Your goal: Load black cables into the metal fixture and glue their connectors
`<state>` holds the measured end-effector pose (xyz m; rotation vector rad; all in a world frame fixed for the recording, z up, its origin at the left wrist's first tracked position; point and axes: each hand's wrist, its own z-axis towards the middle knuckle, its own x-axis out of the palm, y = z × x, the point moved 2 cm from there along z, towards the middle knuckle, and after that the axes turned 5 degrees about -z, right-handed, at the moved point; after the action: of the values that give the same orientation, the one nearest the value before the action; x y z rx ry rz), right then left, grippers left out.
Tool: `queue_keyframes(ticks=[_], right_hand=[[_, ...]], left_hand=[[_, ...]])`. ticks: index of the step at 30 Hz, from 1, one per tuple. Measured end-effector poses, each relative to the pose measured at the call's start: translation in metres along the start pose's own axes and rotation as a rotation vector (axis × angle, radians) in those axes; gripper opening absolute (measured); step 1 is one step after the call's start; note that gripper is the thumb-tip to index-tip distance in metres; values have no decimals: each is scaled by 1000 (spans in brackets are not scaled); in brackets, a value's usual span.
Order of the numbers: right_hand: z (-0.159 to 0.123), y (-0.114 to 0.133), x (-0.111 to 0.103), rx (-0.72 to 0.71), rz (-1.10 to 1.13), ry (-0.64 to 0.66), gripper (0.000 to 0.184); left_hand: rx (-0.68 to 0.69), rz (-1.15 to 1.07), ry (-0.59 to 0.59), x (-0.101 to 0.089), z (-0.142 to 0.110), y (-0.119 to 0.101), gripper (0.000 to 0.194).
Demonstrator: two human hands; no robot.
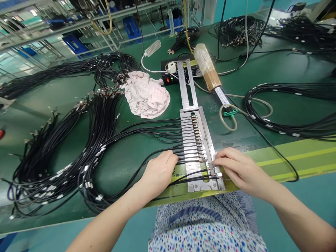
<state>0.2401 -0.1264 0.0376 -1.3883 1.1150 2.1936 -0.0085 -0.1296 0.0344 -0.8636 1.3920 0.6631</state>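
Note:
A slotted metal fixture (193, 140) lies lengthwise in front of me. Black cables (168, 120) run into it from the left, side by side, with their stripped, coppery ends (196, 130) lined up along the slot. Left of the fixture, my left hand (160, 172) is closed around a black cable near its lower part. On the opposite side, my right hand (237, 168) has thumb and forefinger pinched at the fixture's right edge, beside the lower cable ends (215, 175). What sits between those fingertips is too small to make out.
Thick bundles of black cable (101, 115) cover the left of the green table (147, 136). A crumpled pink cloth (147, 94) lies by a black control box (170, 77). To the right are a wrapped tool (207, 66) with a cord and coiled cables (275, 127).

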Motion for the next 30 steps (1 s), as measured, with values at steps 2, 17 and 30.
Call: queue_keyframes(ticks=[2,17,30], right_hand=[[1,0,-1,-2,0,-9,29],[21,6,17,-138,-277,126,48],[35,12,19,-62,-343,195,34]], left_hand=[[-20,46,1,-2,2,-2,21],[57,-6,80,5,4,-7,25],[141,100,13,13,-11,-5,50]])
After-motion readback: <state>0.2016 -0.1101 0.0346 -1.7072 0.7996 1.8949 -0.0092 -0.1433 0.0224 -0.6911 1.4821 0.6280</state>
